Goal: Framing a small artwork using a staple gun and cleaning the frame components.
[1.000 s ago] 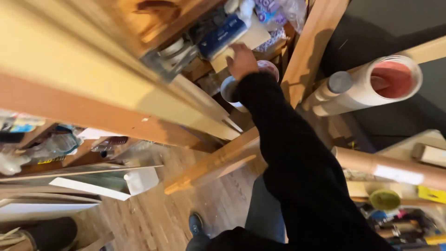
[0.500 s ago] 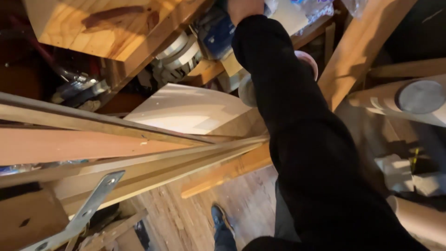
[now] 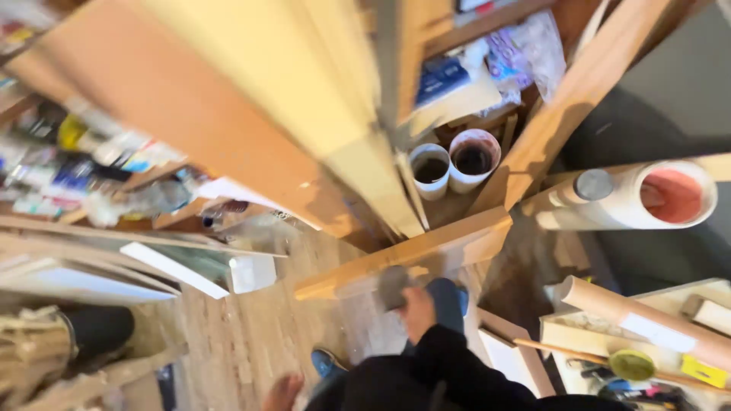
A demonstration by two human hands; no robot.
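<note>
Grey object, one, blurred: right hand is closing its grip on it above the wooden floor; its long axis cannot be told. Left hand is showing only at the bottom edge, grip unclear. Two white cups are standing behind.

Black sleeve, blue shoes

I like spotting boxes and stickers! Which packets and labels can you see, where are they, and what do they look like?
Blue packet: on the upper shelf, flat, dark blue.
Clear plastic bag: right of it, crinkled, with purple-blue print.
Bottles: left shelf, blurred, with yellow and blue labels.
Yellow label: lower right, small rectangle.
</note>
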